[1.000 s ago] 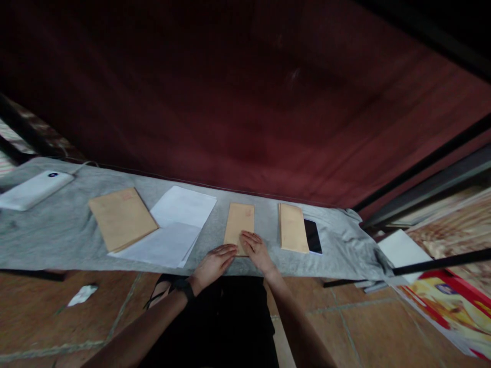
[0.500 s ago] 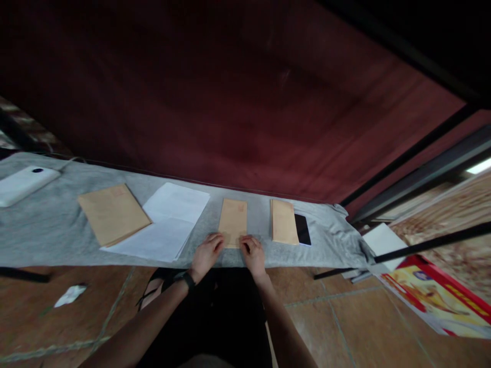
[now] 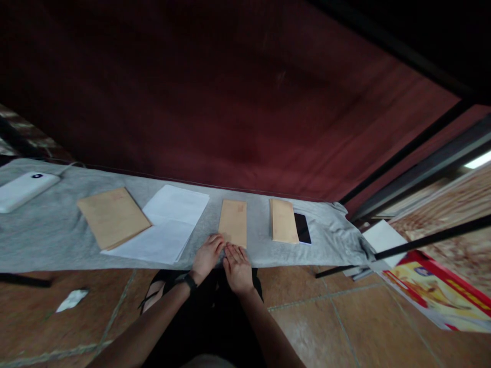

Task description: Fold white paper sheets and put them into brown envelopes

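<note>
A tan paper envelope [image 3: 233,220] lies upright on the grey cloth in front of me. My left hand [image 3: 208,255], a dark band on its wrist, has its fingers bent and closed at the envelope's lower left corner. Beside it, my right hand [image 3: 238,268] rests with fingers stretched out flat on the bottom edge, their tips close to the left hand. The fingers cover part of that edge.
Left of me, white paper sheets [image 3: 169,204] lie partly under a stack of tan envelopes [image 3: 113,214]. A white device [image 3: 26,189] with a cable is farther left. On the right, more envelopes [image 3: 284,222] overlap a dark phone [image 3: 303,228]. A red-and-yellow box [image 3: 437,291] stands beyond the table's end.
My right hand has moved left from the envelope's lower right corner towards my left hand, and its curled fingers have straightened. My left hand stays at the lower left corner.
</note>
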Motion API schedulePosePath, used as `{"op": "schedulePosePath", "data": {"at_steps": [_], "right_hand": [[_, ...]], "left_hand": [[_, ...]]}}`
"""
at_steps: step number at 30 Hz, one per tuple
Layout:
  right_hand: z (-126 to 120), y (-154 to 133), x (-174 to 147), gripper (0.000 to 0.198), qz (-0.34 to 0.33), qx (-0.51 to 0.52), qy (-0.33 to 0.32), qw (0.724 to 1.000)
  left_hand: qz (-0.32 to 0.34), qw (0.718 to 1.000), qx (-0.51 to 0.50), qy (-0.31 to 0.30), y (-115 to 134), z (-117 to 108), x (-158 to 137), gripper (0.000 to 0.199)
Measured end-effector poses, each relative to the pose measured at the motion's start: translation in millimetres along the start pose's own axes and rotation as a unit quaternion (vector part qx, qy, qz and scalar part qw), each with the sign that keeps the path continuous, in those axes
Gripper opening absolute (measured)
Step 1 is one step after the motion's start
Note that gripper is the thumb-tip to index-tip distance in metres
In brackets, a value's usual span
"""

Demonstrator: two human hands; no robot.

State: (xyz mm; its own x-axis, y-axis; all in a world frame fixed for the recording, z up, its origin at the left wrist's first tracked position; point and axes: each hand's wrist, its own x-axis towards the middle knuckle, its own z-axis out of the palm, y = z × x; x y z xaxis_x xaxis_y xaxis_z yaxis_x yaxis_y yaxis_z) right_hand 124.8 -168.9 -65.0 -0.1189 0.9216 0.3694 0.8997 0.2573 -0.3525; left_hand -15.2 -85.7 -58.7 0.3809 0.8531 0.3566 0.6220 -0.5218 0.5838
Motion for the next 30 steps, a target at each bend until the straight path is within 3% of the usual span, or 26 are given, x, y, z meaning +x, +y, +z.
{"op": "schedulePosePath", "data": {"at_steps": [10, 14, 18, 23, 30], "right_hand": [[-30.5, 43.2, -12.3, 0.041, 0.010, -0.016, 0.017, 1.000], [-29.4, 42.5, -14.6, 0.041, 0.019, -0.024, 0.030, 0.999], [-26.0, 39.6, -14.9, 0.040, 0.027, -0.029, 0.040, 0.998], [-26.8, 39.6, -14.8, 0.041, 0.027, -0.032, 0.031, 0.999], [-27.2, 38.7, -16.0, 0.042, 0.032, -0.040, 0.034, 0.998]], "left_hand": [[-0.001, 1.000, 0.002, 0.003, -1.4, -1.9, -1.5, 0.021], [0.042, 0.997, 0.048, -0.032, 5.8, 1.5, -11.8, 0.033], [0.120, 0.984, 0.120, -0.064, 30.3, 16.8, -27.7, 0.044], [0.124, 0.974, 0.178, -0.062, 50.3, 28.4, -33.0, 0.052], [0.104, 0.975, 0.186, -0.055, 36.5, 11.2, -33.3, 0.050]]}}
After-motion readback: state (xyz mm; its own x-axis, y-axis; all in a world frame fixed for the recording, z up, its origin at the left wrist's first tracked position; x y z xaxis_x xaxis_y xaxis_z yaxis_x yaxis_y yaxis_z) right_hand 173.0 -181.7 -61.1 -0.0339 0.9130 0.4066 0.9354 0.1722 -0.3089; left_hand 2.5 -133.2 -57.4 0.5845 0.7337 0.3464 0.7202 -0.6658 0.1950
